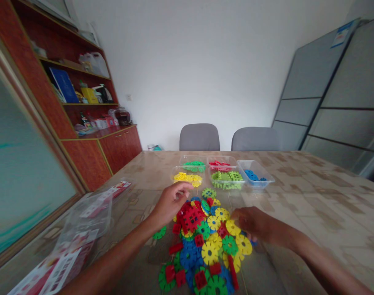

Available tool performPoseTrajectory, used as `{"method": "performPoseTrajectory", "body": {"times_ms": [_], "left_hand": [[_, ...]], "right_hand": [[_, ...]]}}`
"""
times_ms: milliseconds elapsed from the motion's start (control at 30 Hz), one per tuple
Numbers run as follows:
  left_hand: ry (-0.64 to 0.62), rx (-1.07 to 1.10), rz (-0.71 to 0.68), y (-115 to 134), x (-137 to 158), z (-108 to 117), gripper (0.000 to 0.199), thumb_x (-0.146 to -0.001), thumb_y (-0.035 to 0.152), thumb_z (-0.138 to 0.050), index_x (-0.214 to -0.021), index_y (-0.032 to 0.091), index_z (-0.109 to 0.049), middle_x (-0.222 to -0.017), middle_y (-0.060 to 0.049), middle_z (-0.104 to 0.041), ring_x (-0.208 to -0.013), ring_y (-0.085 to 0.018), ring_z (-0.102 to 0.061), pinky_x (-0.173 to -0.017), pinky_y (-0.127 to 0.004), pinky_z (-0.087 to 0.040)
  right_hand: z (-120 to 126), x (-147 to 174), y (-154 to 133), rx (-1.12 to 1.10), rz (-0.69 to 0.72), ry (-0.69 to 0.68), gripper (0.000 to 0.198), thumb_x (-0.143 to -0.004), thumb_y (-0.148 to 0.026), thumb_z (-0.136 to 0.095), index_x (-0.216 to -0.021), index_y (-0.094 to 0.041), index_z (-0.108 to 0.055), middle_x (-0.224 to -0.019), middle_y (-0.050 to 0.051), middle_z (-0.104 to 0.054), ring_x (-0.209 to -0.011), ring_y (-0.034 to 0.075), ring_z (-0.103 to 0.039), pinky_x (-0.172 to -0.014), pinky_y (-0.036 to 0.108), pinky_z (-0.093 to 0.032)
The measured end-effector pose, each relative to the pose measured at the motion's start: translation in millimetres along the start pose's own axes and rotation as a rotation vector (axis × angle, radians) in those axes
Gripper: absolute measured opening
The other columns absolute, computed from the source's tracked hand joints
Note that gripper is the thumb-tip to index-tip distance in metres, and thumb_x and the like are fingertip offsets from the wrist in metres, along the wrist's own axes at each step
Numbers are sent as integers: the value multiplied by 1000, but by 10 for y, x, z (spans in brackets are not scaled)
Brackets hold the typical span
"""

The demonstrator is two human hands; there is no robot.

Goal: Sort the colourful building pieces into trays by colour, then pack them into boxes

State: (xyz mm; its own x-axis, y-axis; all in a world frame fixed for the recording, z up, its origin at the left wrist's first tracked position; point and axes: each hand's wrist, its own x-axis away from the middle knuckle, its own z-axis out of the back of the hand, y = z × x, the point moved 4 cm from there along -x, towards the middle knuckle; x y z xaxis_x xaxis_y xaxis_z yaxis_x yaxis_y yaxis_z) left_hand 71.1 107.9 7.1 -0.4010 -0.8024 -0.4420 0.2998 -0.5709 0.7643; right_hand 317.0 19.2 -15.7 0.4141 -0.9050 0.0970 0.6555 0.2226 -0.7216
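A mixed heap of plastic interlocking discs and squares (202,241) in red, yellow, green and blue lies on the table. My left hand (174,198) hovers at the heap's far left side, just before the clear tub of yellow pieces (187,178). Its fingers are bent, the thumb stands apart from them, and nothing shows between them. At the heap's right edge my right hand (251,221) is curled down, with its fingertips on a yellow notched disc (232,228); its lower fingers are partly hidden.
Behind the heap stand clear tubs of green pieces (194,166), red pieces (220,164), light green pieces (226,179) and blue pieces (255,176). Clear plastic packaging (85,217) with printed cards lies at left. Two grey chairs (199,137) stand beyond the table (312,196).
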Motion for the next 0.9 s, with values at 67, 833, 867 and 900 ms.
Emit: {"method": "performPoseTrajectory", "body": {"times_ms": [67, 833, 867, 900], "left_hand": [[-25, -17, -3, 14, -27, 9, 22, -82, 23, -52, -97, 17, -67, -105, -7, -69, -90, -19, -64, -80, -28, -48], [-433, -480, -242, 489, 538, -611, 35, -75, 21, -73, -109, 20, -65, -136, -9, -51, -126, -30, -42, -108, -48, -27], [-465, -491, -263, 500, 567, -604, 36, -74, 22, -75, -108, 21, -65, -138, -9, -50, -127, -30, -40, -109, -49, -26], [-494, -492, -276, 510, 595, -588, 38, -73, 23, -76, -109, 22, -65, -138, -8, -49, -128, -30, -38, -109, -49, -25]], "right_hand": [[-16, -1, -107, -45, 90, -26, 42, -92, -52, -36, -79, -17, -56, -71, 2, -54, -61, 15, -53, -52, 25, -44], [41, -28, 118, 227, 68, -3, 24, -76, -35, -65, -92, -18, -61, -86, 5, -61, -76, 20, -56, -64, 27, -42], [7, -50, 107, 238, 84, 15, 27, -75, -36, -66, -93, -18, -59, -87, 5, -60, -77, 20, -55, -65, 28, -42], [-23, -73, 104, 248, 98, 33, 28, -74, -36, -67, -94, -18, -58, -87, 4, -59, -77, 20, -54, -65, 28, -41]]}}
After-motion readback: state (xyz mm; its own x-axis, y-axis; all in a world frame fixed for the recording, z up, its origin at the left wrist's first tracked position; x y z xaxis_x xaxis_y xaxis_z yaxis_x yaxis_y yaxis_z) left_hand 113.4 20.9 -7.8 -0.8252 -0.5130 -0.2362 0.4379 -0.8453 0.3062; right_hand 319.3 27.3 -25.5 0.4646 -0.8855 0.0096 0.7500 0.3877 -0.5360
